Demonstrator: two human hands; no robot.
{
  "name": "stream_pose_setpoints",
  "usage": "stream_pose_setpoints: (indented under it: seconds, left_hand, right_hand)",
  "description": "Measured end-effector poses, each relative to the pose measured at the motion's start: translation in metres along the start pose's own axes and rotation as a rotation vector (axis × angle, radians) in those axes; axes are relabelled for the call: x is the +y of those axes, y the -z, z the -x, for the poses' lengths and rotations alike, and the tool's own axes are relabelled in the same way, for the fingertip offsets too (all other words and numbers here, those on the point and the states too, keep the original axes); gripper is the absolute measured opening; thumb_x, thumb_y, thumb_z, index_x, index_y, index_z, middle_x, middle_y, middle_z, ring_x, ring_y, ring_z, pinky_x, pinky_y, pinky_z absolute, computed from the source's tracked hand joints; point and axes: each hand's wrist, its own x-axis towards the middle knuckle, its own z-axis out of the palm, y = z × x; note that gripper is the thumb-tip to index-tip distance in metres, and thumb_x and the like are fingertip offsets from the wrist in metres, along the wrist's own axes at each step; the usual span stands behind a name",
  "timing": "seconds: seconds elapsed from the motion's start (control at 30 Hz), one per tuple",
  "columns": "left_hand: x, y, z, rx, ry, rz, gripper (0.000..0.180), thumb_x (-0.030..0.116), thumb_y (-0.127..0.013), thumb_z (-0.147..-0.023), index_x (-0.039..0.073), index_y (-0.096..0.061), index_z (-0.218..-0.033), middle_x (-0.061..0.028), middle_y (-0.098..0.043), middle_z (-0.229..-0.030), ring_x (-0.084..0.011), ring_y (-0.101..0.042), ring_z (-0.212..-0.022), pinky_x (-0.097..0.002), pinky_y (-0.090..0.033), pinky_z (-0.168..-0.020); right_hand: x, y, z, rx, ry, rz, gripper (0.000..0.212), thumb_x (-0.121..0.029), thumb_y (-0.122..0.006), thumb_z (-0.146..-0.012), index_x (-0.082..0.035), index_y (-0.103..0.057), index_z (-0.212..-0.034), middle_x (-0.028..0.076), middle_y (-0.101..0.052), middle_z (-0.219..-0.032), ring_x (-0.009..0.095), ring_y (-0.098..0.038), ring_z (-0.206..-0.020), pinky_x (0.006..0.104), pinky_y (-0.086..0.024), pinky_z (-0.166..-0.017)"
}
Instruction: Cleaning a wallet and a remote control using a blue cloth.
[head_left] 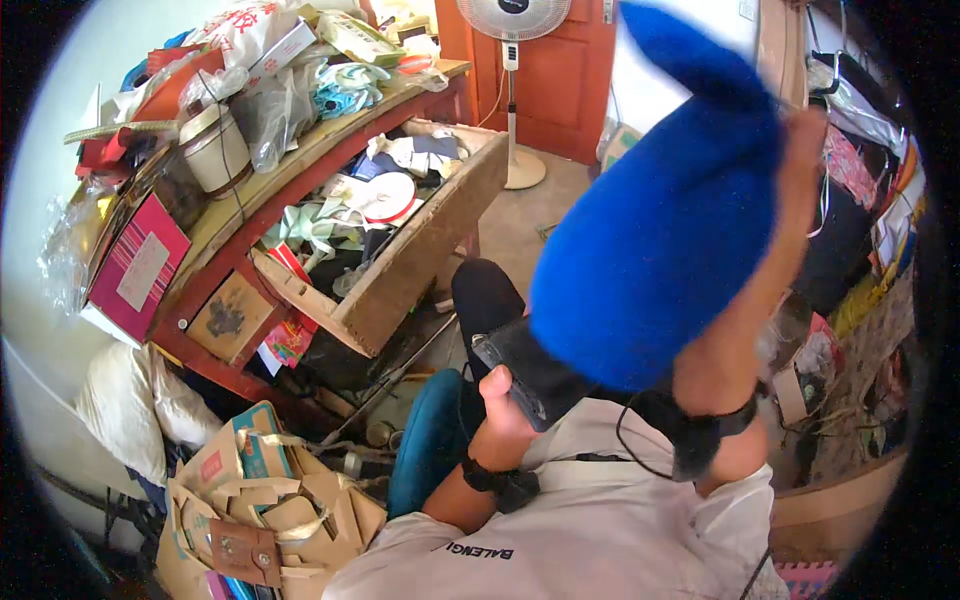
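A bright blue, rounded cloth item [660,240], with a pointed flap standing up from its gathered top, fills the right of the view. My right hand [798,185] is raised along its far right edge, its fingers closed at the gathered part. Below and left of it, my left hand [500,408] grips a black, flat, wallet-like item [540,375], thumb on the near side. The blue cloth overlaps the black item's upper right corner. Most left-hand fingers are hidden behind the black item. Black bands circle both wrists.
Ahead on the left stands a cluttered red desk [200,290] with a wooden drawer [430,240] pulled out, full of cloth and small things. A cardboard box [350,520] sits lower left by a teal cushion [425,440]. A standing fan [512,110] is beyond; piled belongings line the right.
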Motion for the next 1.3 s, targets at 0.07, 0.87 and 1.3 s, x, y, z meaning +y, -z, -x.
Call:
stream_pose_setpoints:
  seconds: [0.07, 0.87, 1.3]
  left_hand:
    - [-0.005, 0.007, 0.003, -0.048, -0.073, -0.031, 0.095, 0.061, -0.058, -0.082, 0.013, -0.020, -0.155, -0.0144, -0.033, -0.154, -0.0342, -0.041, -0.138, -0.0531, -0.034, -0.113]
    - [0.015, -0.030, -0.002, -0.145, -0.044, -0.451, 0.126, 0.054, -0.086, -0.061, 0.009, -0.014, -0.154, -0.0185, -0.028, -0.153, -0.0305, -0.035, -0.140, -0.0450, -0.034, -0.112]
    - [0.018, -0.009, -0.010, -0.345, -0.410, -0.878, 0.106, 0.027, -0.096, -0.053, 0.015, -0.037, -0.140, -0.0238, -0.020, -0.154, -0.0363, -0.029, -0.142, -0.0476, -0.024, -0.114]
  right_hand:
    - [0.011, -0.007, 0.039, -0.105, -0.044, 0.093, 0.011, -0.014, -0.062, -0.095, -0.006, -0.059, -0.101, 0.003, -0.060, -0.095, 0.015, -0.057, -0.090, 0.0305, -0.045, -0.089]
    - [0.066, 0.082, 0.066, -0.257, -0.079, 0.372, 0.056, 0.005, -0.046, -0.068, -0.007, -0.065, -0.120, 0.015, -0.056, -0.130, 0.031, -0.049, -0.127, 0.0380, -0.032, -0.111]
    - [0.011, 0.081, 0.064, -1.045, 0.302, 0.429, 0.040, -0.010, -0.062, -0.065, -0.016, -0.072, -0.103, 0.003, -0.064, -0.090, 0.024, -0.057, -0.076, 0.0367, -0.042, -0.071]
